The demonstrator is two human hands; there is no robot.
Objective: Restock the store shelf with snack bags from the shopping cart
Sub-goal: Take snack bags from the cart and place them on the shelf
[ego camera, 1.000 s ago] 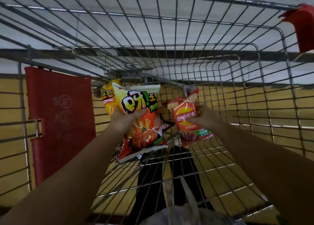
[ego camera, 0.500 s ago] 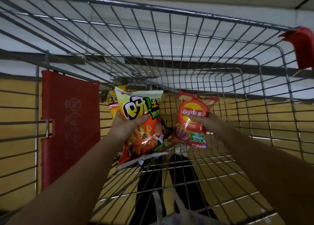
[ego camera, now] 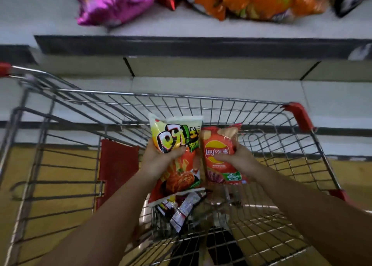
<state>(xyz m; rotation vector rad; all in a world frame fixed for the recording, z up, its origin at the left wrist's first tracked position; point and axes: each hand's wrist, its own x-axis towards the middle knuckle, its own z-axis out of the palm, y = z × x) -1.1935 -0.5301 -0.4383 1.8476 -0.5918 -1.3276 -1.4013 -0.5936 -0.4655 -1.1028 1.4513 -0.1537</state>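
Two snack bags are held above the cart (ego camera: 221,102), at the centre of the frame. The left hand (ego camera: 159,161) is clamped on the orange-and-yellow bag (ego camera: 177,159), the thumb laid across its front below the printed lettering; the bag is held upright, with its lower edge hanging over the cart floor. The right hand (ego camera: 239,159) is clamped on the red Lay's bag (ego camera: 219,155), the thumb pressed across the logo; this bag is also upright and lies just beside the first, their edges touching or very nearly so. A dark wrapped packet (ego camera: 183,209) is seen beneath the left-hand bag; whether it is held or resting on the wire cannot be told. Against the frames of half a second and one second ago, the view has been raised: the shelf (ego camera: 60,18) is now shown across the top of the frame, with a purple bag (ego camera: 112,4) at upper left and orange bags (ego camera: 261,0) at upper right lying on it, blurred. Both held bags have been lifted from low in the basket to the level of the far rim. The grips are unchanged. The red flap (ego camera: 118,169) is seen at left centre, inside the cart.
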